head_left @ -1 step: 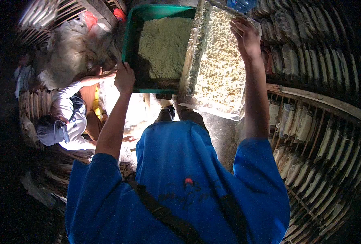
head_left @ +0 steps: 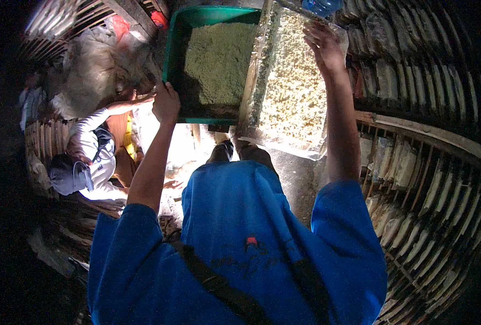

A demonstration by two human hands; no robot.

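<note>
A deep green plastic tub (head_left: 171, 47) lies ahead of me, filled with pale, crumbly grains (head_left: 219, 65). My left hand (head_left: 166, 103) grips the tub's rim at its near left corner. To the right, overlapping the tub's right side, is a flat tray with a wooden edge (head_left: 250, 81), lined with clear plastic sheet (head_left: 289, 147). A layer of pale yellow grains, like split beans, (head_left: 294, 86) covers it. Above the tray's far right part is my right hand (head_left: 325, 46), open, fingers apart and slightly blurred, holding nothing visible. Whether its fingertips touch the grains I cannot tell.
A person in a cap (head_left: 70, 173) crouches at the left, arms reaching toward a brightly lit area. Racks with many plastic-wrapped slabs (head_left: 414, 168) line the right side. Crumpled plastic sheeting (head_left: 91, 67) lies at the far left. A blue translucent container (head_left: 322, 5) stands behind the tray.
My right hand has shifted slightly left over the tray, its fingers a little more spread. The left hand, tub and tray look the same.
</note>
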